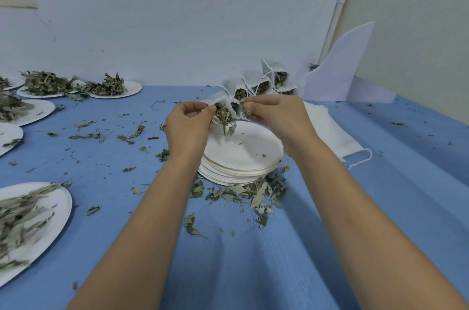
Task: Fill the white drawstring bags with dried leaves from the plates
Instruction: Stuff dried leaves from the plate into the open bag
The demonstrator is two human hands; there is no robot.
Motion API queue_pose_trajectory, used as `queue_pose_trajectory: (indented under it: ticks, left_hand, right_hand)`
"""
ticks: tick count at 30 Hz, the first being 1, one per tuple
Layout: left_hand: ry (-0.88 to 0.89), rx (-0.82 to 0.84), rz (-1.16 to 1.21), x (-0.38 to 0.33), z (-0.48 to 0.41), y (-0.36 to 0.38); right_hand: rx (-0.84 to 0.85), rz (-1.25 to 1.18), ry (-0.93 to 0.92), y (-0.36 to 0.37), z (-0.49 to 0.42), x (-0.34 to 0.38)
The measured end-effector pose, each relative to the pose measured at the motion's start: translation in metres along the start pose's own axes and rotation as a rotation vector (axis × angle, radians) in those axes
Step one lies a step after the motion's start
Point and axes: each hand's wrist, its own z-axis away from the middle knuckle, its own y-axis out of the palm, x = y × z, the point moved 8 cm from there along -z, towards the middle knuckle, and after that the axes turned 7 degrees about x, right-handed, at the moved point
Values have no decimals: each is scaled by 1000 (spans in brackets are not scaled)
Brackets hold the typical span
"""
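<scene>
My left hand (189,123) grips the rim of a white drawstring bag (224,113) stuffed with dried leaves, held above a stack of white plates (241,155). Leaves spill from the bag's mouth. Just to the right of the bag, my right hand (272,114) pinches a small clump of dried leaves (245,113). Several filled bags (256,82) lean together behind my hands. Plates heaped with dried leaves (45,85) sit at the far left, and another leaf plate (28,223) lies at the near left.
A pile of flat white bags (332,129) with a loose string lies right of the plate stack. Loose leaves (243,193) litter the blue cloth in front of the stack. A white foam sheet (340,73) leans in the back right corner.
</scene>
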Motion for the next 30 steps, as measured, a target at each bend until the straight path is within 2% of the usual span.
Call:
queue_pose_trajectory:
  ticks: [2, 5, 7, 10, 13, 17, 21, 25, 30]
  left_hand:
    - [9, 27, -31, 0, 2, 4]
    - [33, 103, -70, -2, 3, 12]
    - [36, 193, -65, -4, 4, 20]
    - [6, 359, -13, -3, 8, 35]
    - [13, 437, -56, -4, 11, 43]
    - [65, 387, -160, -5, 10, 39]
    - [136, 210, -267, -7, 8, 26]
    - [158, 137, -279, -8, 7, 20]
    - [162, 123, -269, -8, 4, 15]
  right_hand:
    - [34, 36, -5, 10, -1, 0]
    - [-40, 286, -43, 17, 0, -3]
    - [-95, 367, -102, 18, 2, -1]
    - [-153, 395, -129, 15, 4, 0]
    - [-138, 389, -108, 17, 8, -2]
    - [-46, 301, -15, 27, 5, -6]
    - [44, 192, 111, 38, 2, -10]
    - [90, 222, 128, 44, 3, -10]
    - [133, 113, 117, 37, 2, -10]
